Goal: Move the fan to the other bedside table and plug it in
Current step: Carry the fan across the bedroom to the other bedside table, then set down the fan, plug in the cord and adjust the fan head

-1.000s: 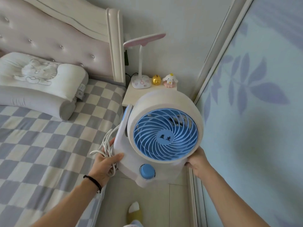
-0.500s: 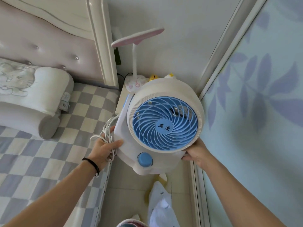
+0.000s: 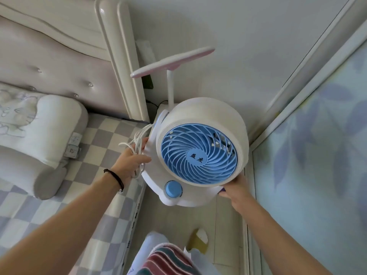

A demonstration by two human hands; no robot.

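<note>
A white fan (image 3: 200,153) with a blue grille and a blue knob is held up in front of me, over the corner by the bed. My left hand (image 3: 130,161) grips its left side together with the bundled white cord (image 3: 137,140). My right hand (image 3: 236,188) holds the base from the lower right. The fan hides the bedside table; only the pink desk lamp (image 3: 171,60) on it rises behind the fan. A dark wall socket (image 3: 148,82) shows behind the lamp, next to the headboard.
The bed (image 3: 95,155) with a checked sheet and a white pillow (image 3: 37,124) lies to the left. A wardrobe door (image 3: 317,155) with a leaf pattern stands close on the right. Below is a narrow strip of floor with my slippered foot (image 3: 198,238).
I have stepped closer to the corner. The fan has moved forward over the bedside table and now covers the table top and the small figures on it.
</note>
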